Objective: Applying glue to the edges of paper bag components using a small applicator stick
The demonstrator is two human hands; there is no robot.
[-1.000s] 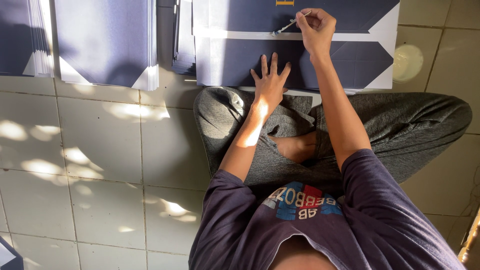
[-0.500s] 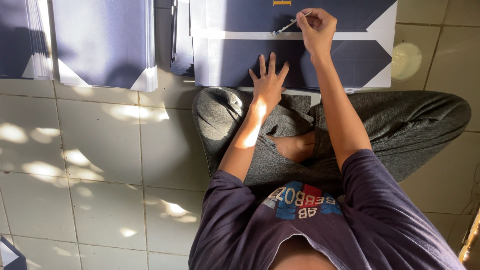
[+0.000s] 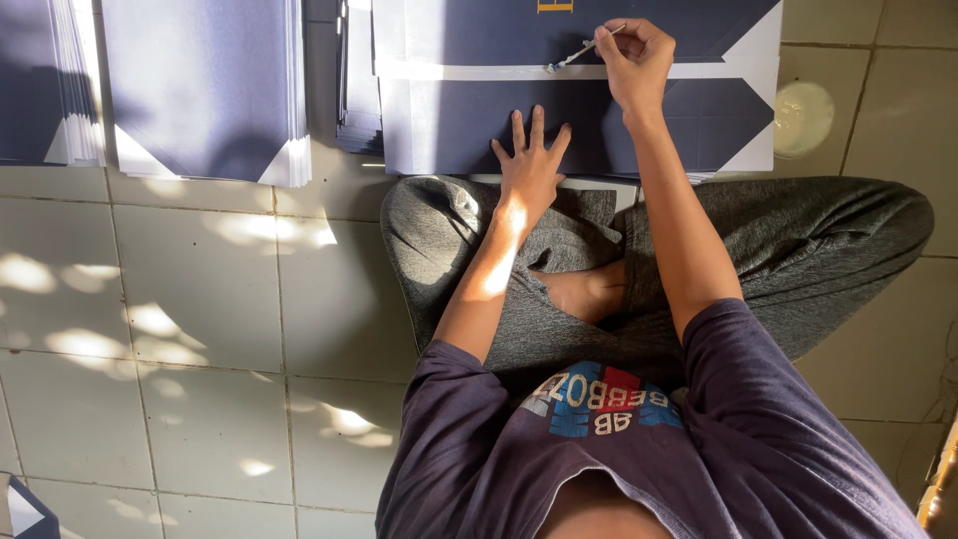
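Note:
I sit cross-legged on a tiled floor with a dark blue paper sheet with white edges spread in front of my knees. My left hand lies flat on its near part, fingers spread, pressing it down. My right hand is closed around a thin brush-like stick, whose tip touches the white strip running across the sheet. A second dark blue panel lies beyond that strip.
A thick stack of dark blue sheets lies at the upper left, with another stack at the far left edge. A small round pale dish sits on the tiles right of the sheet. A dark box corner shows bottom left.
Both hands stay where they were; the stick tip has shifted only slightly along the white strip. The view has drifted a little.

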